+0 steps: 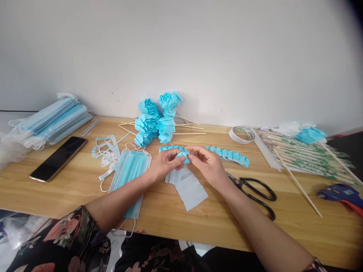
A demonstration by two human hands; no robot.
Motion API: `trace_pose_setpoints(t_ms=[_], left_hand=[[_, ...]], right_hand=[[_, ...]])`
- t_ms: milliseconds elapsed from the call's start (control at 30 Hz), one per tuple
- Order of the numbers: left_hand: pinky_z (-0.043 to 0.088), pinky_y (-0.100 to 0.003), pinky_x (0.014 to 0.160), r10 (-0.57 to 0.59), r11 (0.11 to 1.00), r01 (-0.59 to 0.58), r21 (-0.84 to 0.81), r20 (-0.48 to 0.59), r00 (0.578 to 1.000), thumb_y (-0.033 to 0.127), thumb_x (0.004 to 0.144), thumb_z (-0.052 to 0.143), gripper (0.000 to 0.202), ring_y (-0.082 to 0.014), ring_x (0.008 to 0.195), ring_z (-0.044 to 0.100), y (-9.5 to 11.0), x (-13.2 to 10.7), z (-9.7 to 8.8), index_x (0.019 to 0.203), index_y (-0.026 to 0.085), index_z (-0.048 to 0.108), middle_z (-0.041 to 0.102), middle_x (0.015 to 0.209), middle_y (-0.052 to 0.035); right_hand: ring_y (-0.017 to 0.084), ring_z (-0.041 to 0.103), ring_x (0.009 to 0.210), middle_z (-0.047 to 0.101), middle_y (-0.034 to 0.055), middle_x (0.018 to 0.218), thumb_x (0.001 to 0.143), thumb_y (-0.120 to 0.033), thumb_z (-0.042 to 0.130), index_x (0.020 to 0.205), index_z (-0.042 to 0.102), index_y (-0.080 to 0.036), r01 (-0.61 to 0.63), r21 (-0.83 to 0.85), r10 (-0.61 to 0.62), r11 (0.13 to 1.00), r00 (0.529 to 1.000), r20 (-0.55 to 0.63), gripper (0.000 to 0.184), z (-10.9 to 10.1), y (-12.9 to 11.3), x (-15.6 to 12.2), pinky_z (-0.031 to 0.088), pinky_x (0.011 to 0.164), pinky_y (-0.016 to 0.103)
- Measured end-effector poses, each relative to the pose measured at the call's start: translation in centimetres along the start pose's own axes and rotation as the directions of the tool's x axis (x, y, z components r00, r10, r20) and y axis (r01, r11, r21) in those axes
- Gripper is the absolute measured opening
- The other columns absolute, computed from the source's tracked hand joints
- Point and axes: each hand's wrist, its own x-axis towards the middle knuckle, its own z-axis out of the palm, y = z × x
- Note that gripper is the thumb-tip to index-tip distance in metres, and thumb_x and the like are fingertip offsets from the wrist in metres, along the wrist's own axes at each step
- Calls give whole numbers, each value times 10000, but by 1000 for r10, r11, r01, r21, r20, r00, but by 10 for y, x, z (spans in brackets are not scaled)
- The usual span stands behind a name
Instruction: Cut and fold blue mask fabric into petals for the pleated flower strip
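Between both hands is a small folded piece of blue mask fabric (183, 155). My left hand (168, 161) pinches its left side and my right hand (206, 162) pinches its right side. Behind the hands lies a row of folded blue pieces (229, 155), partly hidden by my fingers. White fabric pieces (191, 189) rest on the table just below the hands. Black-handled scissors (256, 189) lie by my right forearm, their blades partly covered by it. Under my left forearm is a small pile of blue face masks (129, 170).
Blue fabric flowers on sticks (150, 122) lie against the wall. At left are a stack of masks (61, 119), a phone (58, 158) and cut scraps (109, 156). Rightward are a tape roll (241, 141), packed wooden sticks (303, 151), a loose stick (297, 183) and a blue glue gun (342, 192).
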Motion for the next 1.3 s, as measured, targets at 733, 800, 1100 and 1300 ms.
trace_pose_setpoints(t_ms=[733,800,1100,1300], left_hand=[[434,-245,616,38,999,-37,24,-48,998,544,821,606,390,-111,578,522,-7,2,-1,761,160,584,572,612,17],[432,-245,614,37,999,-36,11,-68,997,538,821,609,383,-109,573,514,-7,1,-1,771,159,594,566,606,20],[416,-243,595,36,999,-39,-16,-156,987,533,820,618,391,-102,563,492,-8,2,0,725,156,576,562,588,15],[417,-247,594,29,999,-32,-14,-151,988,548,808,626,405,-106,564,499,-5,2,0,700,161,573,559,577,14]], right_hand=[[156,619,685,676,21,796,913,-365,567,1071,690,-218,38,-47,-38,998,999,14,248,-1,-6,-2,548,643,296],[161,622,698,663,18,776,923,-372,553,1076,681,-217,44,-28,-43,999,999,20,252,-2,-7,-2,547,652,302],[149,610,692,636,-4,754,823,-307,637,937,564,-216,-4,41,4,999,1000,17,163,3,-10,0,497,602,261],[147,602,692,642,5,774,824,-291,631,850,605,-206,-1,-47,3,999,999,49,92,3,-8,-1,488,634,277]])
